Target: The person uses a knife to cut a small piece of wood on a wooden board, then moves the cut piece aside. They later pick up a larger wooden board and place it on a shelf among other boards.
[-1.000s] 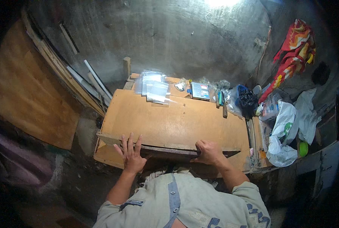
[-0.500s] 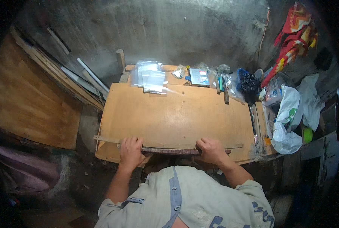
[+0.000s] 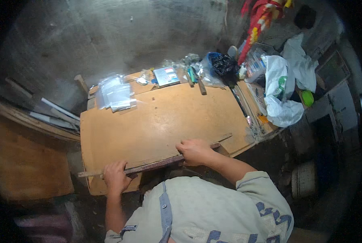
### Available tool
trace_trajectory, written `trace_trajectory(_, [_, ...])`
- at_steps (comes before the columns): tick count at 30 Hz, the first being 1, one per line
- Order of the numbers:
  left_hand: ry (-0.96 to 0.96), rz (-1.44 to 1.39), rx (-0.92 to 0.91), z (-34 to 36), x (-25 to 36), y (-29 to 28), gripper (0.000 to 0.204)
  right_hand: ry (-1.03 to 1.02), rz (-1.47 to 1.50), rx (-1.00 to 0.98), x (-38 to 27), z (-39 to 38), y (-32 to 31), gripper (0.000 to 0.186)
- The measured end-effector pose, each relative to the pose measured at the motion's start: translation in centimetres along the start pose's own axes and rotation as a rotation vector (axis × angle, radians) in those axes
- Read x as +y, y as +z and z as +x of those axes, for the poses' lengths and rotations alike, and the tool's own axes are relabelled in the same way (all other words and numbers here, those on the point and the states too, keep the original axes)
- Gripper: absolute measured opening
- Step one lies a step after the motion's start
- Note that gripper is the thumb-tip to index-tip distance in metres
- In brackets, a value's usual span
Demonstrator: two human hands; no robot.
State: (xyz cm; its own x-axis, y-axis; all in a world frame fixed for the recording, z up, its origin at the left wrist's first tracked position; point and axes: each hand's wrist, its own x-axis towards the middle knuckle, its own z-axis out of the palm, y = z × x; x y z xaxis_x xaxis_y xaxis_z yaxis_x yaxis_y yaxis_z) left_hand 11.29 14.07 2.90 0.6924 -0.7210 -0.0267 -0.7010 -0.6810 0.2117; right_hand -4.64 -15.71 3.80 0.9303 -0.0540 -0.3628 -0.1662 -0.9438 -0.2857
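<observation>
A tan wooden board (image 3: 152,129) lies across the worktop, with a long narrow dark strip (image 3: 158,164) along its front edge. My left hand (image 3: 116,175) curls over this edge near the strip's left part, fingers closed on it. My right hand (image 3: 195,152) grips the same edge farther right, fingers bent over it. Clear plastic bags (image 3: 116,93) lie stacked at the board's back left. The undersides of the board and strip are mostly hidden.
A flat grey box (image 3: 165,76), tool handles (image 3: 202,88) and a black bag (image 3: 225,65) crowd the back. White sacks (image 3: 282,107) and a green object (image 3: 307,98) are at right; timber and pipes (image 3: 61,109) lean at left, a red patterned cloth (image 3: 256,28) hangs above.
My left hand's fingers, spread on the board a second ago, have closed over the front edge. My right hand keeps its grip. The view has turned, so the worktop appears rotated.
</observation>
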Motion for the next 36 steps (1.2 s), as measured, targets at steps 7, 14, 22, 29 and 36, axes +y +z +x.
trace_trajectory(7, [0.039, -0.025, 0.079, 0.1, 0.7, -0.3, 0.053, -0.050, 0.055, 0.083, 0.0, -0.7, -0.2, 0.041])
trace_trajectory(14, [-0.011, 0.017, 0.023, 0.4, 1.0, -0.6, 0.055, -0.121, -0.059, 0.283, 0.9, -1.1, 1.9, 0.030])
trace_trajectory(22, [-0.009, 0.035, 0.028, 0.1, 0.8, -0.4, 0.058, -0.013, -0.004, 0.244, 3.3, -3.3, 1.6, 0.039])
trace_trajectory(29, [0.008, 0.064, -0.086, 0.9, 2.8, -1.7, 0.059, 0.090, 0.009, 0.240, 5.9, -5.1, 1.8, 0.046])
trace_trajectory(36, [0.118, 0.010, -0.165, 2.9, 7.9, 0.6, 0.058, 0.010, 0.078, 0.322, 6.8, -4.7, 2.5, 0.039])
